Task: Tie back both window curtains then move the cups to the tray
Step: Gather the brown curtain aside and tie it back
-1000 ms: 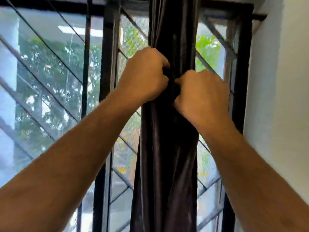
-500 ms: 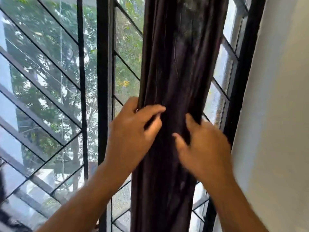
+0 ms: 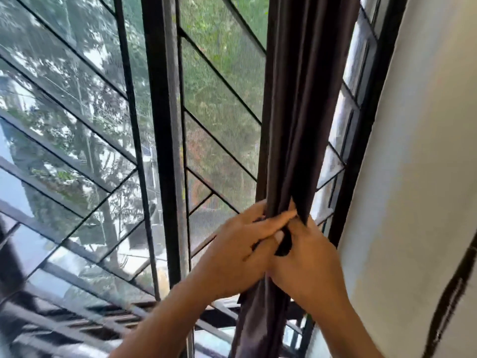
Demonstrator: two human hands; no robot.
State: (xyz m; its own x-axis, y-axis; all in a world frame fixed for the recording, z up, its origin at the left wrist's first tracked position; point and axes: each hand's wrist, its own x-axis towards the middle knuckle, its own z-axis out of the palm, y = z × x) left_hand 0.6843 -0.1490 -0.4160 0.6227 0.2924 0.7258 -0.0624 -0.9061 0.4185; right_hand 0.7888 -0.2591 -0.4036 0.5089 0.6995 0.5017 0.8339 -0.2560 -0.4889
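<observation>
Both arms reach up, the left hand [image 3: 240, 244] and right hand [image 3: 307, 257] touching, fingers grasping the gathered dark curtain [image 3: 302, 112].

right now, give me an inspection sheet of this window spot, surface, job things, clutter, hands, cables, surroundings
surface: nothing seen, no table or sill top in view
job's things: dark curtain bunched into a narrow column at the right of the window; cups and tray not in view; a tie cannot be told apart from the cloth
clutter: nothing seen
hands: left hand wrapped round the curtain from the left, fingers laid across the folds; right hand gripping it from the right, the two touching
cables: one dark cable running down the wall at far right
surroundings: black window frame with slanted grille bars, trees outside, pale wall on the right
</observation>
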